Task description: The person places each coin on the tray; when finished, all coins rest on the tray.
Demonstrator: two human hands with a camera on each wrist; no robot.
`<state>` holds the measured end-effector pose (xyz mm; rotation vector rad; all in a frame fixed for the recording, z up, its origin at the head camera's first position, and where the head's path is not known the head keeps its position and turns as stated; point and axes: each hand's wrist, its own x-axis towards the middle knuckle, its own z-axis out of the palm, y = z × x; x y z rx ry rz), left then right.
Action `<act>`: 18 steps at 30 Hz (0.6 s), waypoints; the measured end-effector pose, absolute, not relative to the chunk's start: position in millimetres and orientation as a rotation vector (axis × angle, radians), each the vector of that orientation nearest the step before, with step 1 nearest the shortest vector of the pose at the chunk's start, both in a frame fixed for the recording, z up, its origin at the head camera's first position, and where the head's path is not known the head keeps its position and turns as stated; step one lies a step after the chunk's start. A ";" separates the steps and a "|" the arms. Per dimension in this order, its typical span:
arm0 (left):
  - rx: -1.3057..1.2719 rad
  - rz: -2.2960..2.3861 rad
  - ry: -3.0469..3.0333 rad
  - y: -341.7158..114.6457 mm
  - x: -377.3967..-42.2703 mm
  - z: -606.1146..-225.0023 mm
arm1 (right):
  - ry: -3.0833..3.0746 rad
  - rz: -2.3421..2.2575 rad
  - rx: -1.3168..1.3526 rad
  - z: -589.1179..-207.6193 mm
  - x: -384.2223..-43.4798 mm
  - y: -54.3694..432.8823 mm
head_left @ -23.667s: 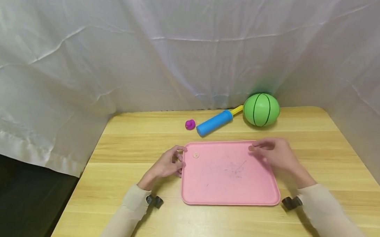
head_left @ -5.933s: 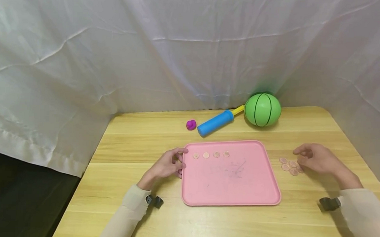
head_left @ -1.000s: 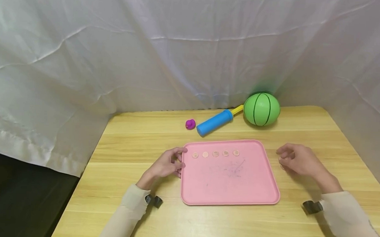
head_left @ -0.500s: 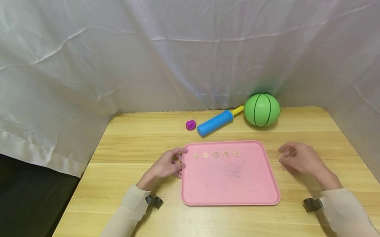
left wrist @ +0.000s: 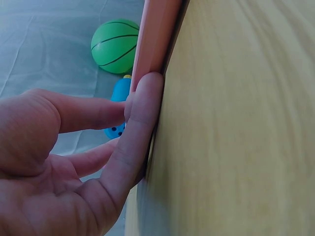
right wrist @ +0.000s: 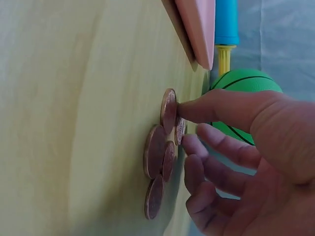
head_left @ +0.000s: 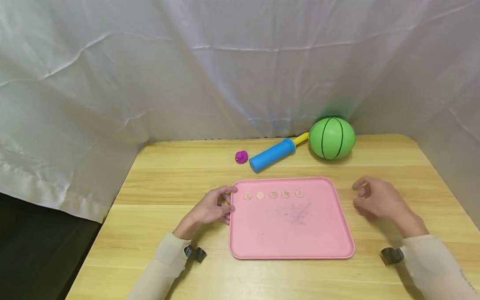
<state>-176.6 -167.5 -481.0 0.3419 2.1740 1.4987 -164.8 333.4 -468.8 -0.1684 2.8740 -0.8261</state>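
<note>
My left hand [head_left: 210,206] grips the left rim of a pink tray [head_left: 292,240], with fingers above and below its edge; the tray's side [left wrist: 155,39] shows close up in the left wrist view. Several copper coins [head_left: 273,194] lie in a row along the tray's far side. Right of the tray, my right hand [head_left: 377,199] is low over the table. In the right wrist view its thumb tip [right wrist: 187,112] is right at a copper coin [right wrist: 168,110], its other fingers loosely bent. More coins [right wrist: 155,152] lie flat and bunched beside it, mostly hidden under the hand in the head view.
Behind the tray lie a small purple toy duck [head_left: 241,157] and a blue hand pump [head_left: 272,155] with a yellow end. A green ball [head_left: 331,138] with black lines sits at the back right. A pale curtain [head_left: 235,70] hangs behind the wooden table [head_left: 163,174].
Since the oldest frame, the tray's single coin has become a row of several. The right hand went from over the tray to the loose coins; lately its index finger lifted slightly from the thumb.
</note>
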 end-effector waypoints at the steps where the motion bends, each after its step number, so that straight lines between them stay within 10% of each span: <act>1: 0.338 1.498 2.173 -167.3 -176.7 -480.9 | 2.863 -0.827 -0.166 -468.1 -164.9 334.0; 18: 0.351 1.507 2.166 -169.1 -177.8 -482.0 | 2.881 -0.882 -0.258 -469.0 -166.2 326.2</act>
